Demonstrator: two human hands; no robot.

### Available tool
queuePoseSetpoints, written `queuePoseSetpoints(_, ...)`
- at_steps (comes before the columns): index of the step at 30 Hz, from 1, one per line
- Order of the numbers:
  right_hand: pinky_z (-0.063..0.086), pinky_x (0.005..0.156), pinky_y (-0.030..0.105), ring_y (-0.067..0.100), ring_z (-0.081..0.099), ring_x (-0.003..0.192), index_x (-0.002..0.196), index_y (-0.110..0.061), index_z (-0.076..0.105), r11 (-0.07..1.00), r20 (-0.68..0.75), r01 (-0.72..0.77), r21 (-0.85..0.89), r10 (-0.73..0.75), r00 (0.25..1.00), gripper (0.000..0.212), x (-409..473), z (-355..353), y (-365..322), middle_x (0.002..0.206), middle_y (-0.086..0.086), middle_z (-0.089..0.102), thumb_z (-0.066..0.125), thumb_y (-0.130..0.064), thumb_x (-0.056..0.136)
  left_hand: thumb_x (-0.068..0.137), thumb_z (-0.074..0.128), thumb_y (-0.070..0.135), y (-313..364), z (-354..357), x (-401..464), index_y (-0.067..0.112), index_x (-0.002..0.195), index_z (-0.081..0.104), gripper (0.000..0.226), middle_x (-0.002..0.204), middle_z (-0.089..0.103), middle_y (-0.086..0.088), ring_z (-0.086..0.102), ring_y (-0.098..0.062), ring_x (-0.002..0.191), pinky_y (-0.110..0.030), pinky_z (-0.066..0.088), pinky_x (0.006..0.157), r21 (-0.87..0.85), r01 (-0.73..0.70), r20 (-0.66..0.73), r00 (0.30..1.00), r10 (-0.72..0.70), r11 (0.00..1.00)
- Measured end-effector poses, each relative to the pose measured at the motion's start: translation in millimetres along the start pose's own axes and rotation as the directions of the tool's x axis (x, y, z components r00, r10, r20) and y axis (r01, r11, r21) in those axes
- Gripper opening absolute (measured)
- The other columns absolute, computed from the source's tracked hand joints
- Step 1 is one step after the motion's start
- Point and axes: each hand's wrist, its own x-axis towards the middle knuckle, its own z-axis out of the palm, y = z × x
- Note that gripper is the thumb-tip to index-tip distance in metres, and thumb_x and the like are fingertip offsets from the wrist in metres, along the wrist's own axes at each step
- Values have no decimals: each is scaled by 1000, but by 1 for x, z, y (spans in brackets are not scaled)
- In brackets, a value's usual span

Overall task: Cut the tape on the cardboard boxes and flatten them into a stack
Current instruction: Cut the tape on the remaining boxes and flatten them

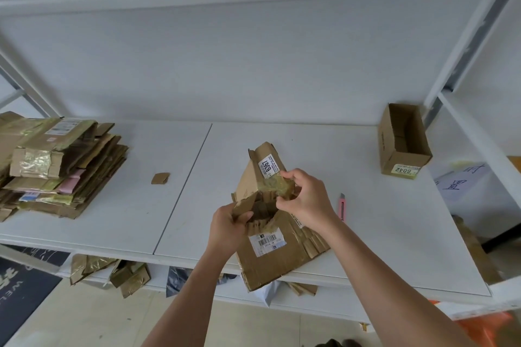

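Observation:
A small brown cardboard box (260, 175) with a white "6367" label is held up over the shelf's middle. My left hand (228, 227) grips its torn lower-left flap. My right hand (306, 200) pinches the taped flap on its right side. Under it lies a flattened box (277, 259) with a barcode label, overhanging the front edge. A pink utility knife (342, 205) lies on the shelf just right of my right wrist. A stack of flattened boxes (60, 169) sits at the left. An open box (403, 139) labelled "6042" stands at the back right.
The work surface is a white shelf board (135, 205) backed by a white wall. A small cardboard scrap (160, 178) lies left of centre. Cardboard and tape scraps (112, 272) lie on the lower shelf. A metal upright (462, 56) rises at the right.

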Motion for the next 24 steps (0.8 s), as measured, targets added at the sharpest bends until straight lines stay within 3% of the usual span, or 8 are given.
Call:
queuePoseSetpoints(6, 41, 71, -2, 17, 64, 109, 134, -17, 57, 1000, 31, 3, 21, -3, 1000, 61, 2, -6, 4, 128, -5, 62, 81, -21, 78, 92, 63, 7, 2, 0, 1, 12, 67, 58, 26, 55, 53, 4, 47, -16, 52, -26, 38, 54, 26, -9, 14, 1000, 8, 1000)
queuePoseSetpoints(10, 43, 71, 1, -4, 67, 83, 129, -21, 61, 995, 65, 39, 88, -45, 997, 58, 0, -11, -4, 115, -17, 62, 84, -32, 76, 91, 60, -1, 17, -15, 3, 15, 68, 61, 28, 56, 59, 9, 53, -7, 52, -25, 44, 53, -55, -49, -44, 998, 47, 997)
queuePoseSetpoints(13, 44, 73, 2, -1, 66, 80, 120, -19, 67, 989, 17, 136, 54, -137, 990, 44, -2, -14, -8, 111, -13, 66, 81, -24, 79, 90, 61, -4, 31, -31, 6, 17, 71, 61, 29, 51, 55, 15, 48, -2, 48, -22, 42, 50, -139, -88, -70, 994, 79, 986)
queuePoseSetpoints(16, 51, 70, 15, 9, 65, 72, 104, -13, 73, 960, -92, 275, -46, -278, 956, 31, -1, -10, -7, 98, -2, 66, 83, -20, 76, 87, 68, -2, 38, -37, 5, 14, 83, 68, 17, 63, 64, 7, 60, -7, 59, -24, 53, 58, -261, -92, -103, 992, 67, 961)
queuePoseSetpoints(18, 51, 65, 22, 12, 60, 71, 98, -11, 74, 929, -124, 352, -119, -365, 923, 26, 0, -6, -9, 90, -3, 58, 83, -22, 76, 87, 70, 1, 37, -39, 5, 12, 81, 68, 12, 62, 63, 5, 58, -8, 58, -22, 49, 55, -309, -56, -102, 994, 26, 949)
queuePoseSetpoints(20, 48, 60, 21, 10, 55, 76, 95, -12, 73, 896, -116, 390, -211, -420, 900, 25, -1, -2, -10, 90, -4, 54, 81, -28, 77, 90, 67, 5, 29, -39, 6, 9, 82, 70, 10, 68, 64, -3, 58, -13, 65, -26, 49, 57, -338, 9, -67, 997, -34, 941)
queuePoseSetpoints(22, 43, 55, 16, 6, 52, 80, 92, -14, 72, 880, -80, 374, -291, -412, 908, 25, -2, 7, -7, 91, -5, 54, 80, -33, 77, 92, 66, 9, 20, -37, 7, 10, 93, 71, 6, 87, 70, -13, 64, -22, 81, -40, 55, 74, -311, 75, -65, 993, -100, 947)
queuePoseSetpoints(24, 36, 53, 11, 4, 51, 79, 92, -15, 72, 887, -66, 342, -309, -379, 923, 26, -4, 17, -3, 91, -6, 55, 79, -36, 78, 90, 69, 18, 16, -33, 4, 12, 106, 63, 18, 106, 63, -7, 62, -25, 93, -41, 54, 81, -157, 106, -207, 969, -137, 982)
